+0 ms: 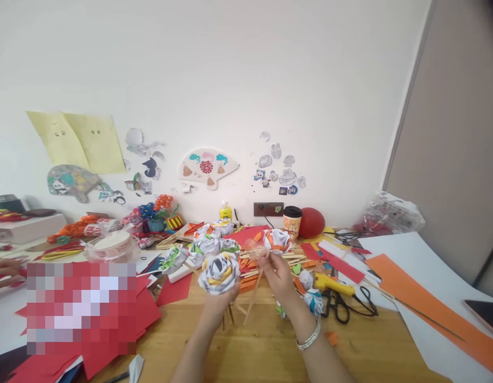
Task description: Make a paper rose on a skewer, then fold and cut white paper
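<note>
My left hand (pixel 222 300) is closed around the underside of a paper rose (pixel 219 272), folded from printed white paper with yellow edges. Thin sticks show below that hand. To its right, my right hand (pixel 278 276) pinches a thin translucent strip (pixel 252 304) that hangs toward the table; whether it is tape or film I cannot tell. Behind the hands lie more paper roses, one with orange edges (pixel 276 239) and others with green (pixel 206 247). Wooden sticks (pixel 288 257) and orange paper strips lie scattered beneath and behind my fingers.
A yellow glue gun (pixel 334 284) and black-handled scissors (pixel 339 308) lie right of my right hand. Red paper sheets (pixel 148 308) cover the left. A lidded cup (pixel 292 223) and red balloon (pixel 312 222) stand at the back. Another person's hand (pixel 7 271) is at far left.
</note>
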### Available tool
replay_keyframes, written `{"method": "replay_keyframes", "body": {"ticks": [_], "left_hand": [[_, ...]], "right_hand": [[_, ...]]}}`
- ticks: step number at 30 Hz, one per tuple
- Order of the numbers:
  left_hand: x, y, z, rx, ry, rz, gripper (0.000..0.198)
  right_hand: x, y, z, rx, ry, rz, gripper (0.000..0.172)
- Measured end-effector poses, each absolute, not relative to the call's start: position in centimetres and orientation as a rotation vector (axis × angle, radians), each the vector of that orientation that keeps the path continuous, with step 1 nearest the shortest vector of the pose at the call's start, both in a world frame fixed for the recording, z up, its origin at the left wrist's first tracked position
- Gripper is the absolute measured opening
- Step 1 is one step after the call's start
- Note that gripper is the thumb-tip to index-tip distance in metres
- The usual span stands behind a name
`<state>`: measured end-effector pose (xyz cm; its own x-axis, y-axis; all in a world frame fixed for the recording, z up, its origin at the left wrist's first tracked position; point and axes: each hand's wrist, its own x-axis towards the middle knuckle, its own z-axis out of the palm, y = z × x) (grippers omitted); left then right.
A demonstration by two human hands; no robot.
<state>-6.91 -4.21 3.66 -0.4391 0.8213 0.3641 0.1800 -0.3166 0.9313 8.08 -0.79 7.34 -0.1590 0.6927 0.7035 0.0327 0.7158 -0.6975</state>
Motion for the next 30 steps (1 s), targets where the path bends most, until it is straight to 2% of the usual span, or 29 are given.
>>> {"method": "replay_keyframes", "body": {"ticks": [9,19,23,26,30], "left_hand": [[-7.7,-2.7,2.6,1.255,1.335,1.751,0.034],[-7.6,-2.6,2.2,1.192,1.245,1.770,0.037],[-7.3,-2.9,2.1,1.252,1.156,1.708,0.036],[-7.0,-3.1,2.2,1.281,1.161,1.677,0.029],[-6.9,-3.3,2.1,1.310,1.178,1.655,0.039]], "right_hand": [[8.6,-1.3,7.8,-0.495,-1.390,0.753,0.043],[5.5,-0.9,5.9,-0.459,-1.306,1.003,0.041],[3.7,-1.1,5.1,-0.437,-1.333,1.087,0.037],[3.1,-1.1,4.5,-0.445,-1.326,1.110,0.028],[2.7,-0.7,3.5,-0.473,-1.336,1.124,0.017]]}}
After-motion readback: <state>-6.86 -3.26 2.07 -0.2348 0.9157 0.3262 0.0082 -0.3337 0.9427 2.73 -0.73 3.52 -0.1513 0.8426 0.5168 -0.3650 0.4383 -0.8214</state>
